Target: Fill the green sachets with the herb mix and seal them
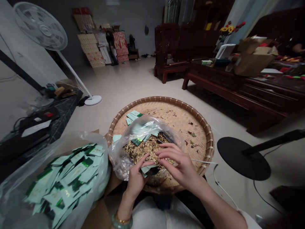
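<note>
My left hand (137,176) is closed around a small pale green packet (148,169), its thumb and forefinger at the packet's edge. Just to the right, my right hand (176,160) hovers with bent fingers drawn toward the thumb; what the fingertips pinch is too small to make out. Beneath both hands lies a loose dried mix (140,151) of pale grains and dark bits, inside an open clear plastic bag (121,160). More green packets (145,130) rest at the bag's far side, near a dark slender object (168,137). A round woven bamboo tray (208,136) carries the bag.
On the left, a large clear bag (95,197) is full of green packets (76,165). Dark leaf scraps (192,135) dot the tray. A white cable (214,171) runs off its right side toward a black round stand base (243,157). A white fan (92,100) stands beyond.
</note>
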The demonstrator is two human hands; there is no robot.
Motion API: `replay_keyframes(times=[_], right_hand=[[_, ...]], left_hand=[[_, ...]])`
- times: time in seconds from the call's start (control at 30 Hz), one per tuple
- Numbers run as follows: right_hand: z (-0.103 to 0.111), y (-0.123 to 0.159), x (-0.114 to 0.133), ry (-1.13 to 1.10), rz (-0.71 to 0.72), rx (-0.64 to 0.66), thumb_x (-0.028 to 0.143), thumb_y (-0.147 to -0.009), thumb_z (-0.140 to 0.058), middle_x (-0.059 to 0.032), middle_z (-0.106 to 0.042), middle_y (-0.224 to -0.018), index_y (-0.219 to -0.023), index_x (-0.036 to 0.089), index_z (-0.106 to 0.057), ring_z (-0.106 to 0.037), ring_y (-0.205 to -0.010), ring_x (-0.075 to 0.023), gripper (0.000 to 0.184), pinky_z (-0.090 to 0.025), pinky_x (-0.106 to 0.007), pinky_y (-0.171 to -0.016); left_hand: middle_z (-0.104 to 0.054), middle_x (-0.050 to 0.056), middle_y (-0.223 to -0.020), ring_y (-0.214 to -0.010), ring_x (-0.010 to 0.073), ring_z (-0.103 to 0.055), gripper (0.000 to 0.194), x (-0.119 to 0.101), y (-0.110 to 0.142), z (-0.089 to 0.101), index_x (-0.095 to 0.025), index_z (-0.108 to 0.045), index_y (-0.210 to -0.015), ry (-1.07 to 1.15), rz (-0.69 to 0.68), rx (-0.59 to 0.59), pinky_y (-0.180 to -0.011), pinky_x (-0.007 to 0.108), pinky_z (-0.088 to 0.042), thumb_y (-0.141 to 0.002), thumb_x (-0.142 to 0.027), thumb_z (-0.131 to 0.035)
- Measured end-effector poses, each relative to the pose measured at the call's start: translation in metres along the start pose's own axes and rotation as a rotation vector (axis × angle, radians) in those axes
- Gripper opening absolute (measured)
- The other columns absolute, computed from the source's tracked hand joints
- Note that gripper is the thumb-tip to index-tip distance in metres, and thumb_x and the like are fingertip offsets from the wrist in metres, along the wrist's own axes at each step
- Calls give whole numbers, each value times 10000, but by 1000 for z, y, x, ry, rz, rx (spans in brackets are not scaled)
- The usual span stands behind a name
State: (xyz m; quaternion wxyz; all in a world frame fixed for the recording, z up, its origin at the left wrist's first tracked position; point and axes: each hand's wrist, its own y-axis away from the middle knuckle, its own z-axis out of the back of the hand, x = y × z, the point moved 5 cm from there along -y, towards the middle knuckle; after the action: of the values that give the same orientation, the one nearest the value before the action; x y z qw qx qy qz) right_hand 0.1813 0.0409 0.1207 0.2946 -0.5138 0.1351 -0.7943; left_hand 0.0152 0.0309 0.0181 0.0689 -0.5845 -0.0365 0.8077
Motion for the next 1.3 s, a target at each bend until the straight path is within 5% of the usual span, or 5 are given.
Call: replay_keyframes(times=[0.53,0.73,1.0,1.17,1.3], right_hand=[[-14,9,-10,8,-34,277,278,-847,-611,-82,-626,-1052,-1040,211,-657,-556,-998,-195,210,-459,-346,-869],[-27,8,-54,-128,-387,197,195,-767,-655,-17,-676,-724,-766,159,-693,-598,-673,-139,52,-465,-239,-635],[-48,21,-99,-479,-743,130,403,-616,-741,43,-546,-475,-665,132,-653,-462,-400,-76,288,-367,-196,-403],[-49,18,-106,-436,-718,107,371,-675,-696,13,-614,-554,-717,139,-663,-535,-462,-109,239,-430,-219,-444],[-24,12,-113,-39,-470,-25,322,-823,-575,-69,-689,-898,-928,159,-668,-630,-845,-196,214,-510,-330,-759]], left_hand=[[-729,74,-997,-910,234,-670,564,-11,-1,-4,-182,-608,-1167,97,144,30,-840,318,-504,-622,-223,-749],[-713,54,-737,-603,197,-666,457,2,6,-21,-120,-681,-924,406,433,164,-559,280,-523,-675,-503,-686],[-698,64,-618,-561,203,-673,507,17,8,-28,-95,-680,-814,563,589,16,-454,238,-479,-684,-585,-652],[-726,68,-744,-560,191,-678,505,12,7,-33,-117,-668,-928,615,624,66,-510,253,-510,-577,-458,-790],[-724,74,-733,-575,182,-676,453,14,3,-29,-98,-674,-834,624,628,-22,-549,255,-523,-530,-396,-829]])
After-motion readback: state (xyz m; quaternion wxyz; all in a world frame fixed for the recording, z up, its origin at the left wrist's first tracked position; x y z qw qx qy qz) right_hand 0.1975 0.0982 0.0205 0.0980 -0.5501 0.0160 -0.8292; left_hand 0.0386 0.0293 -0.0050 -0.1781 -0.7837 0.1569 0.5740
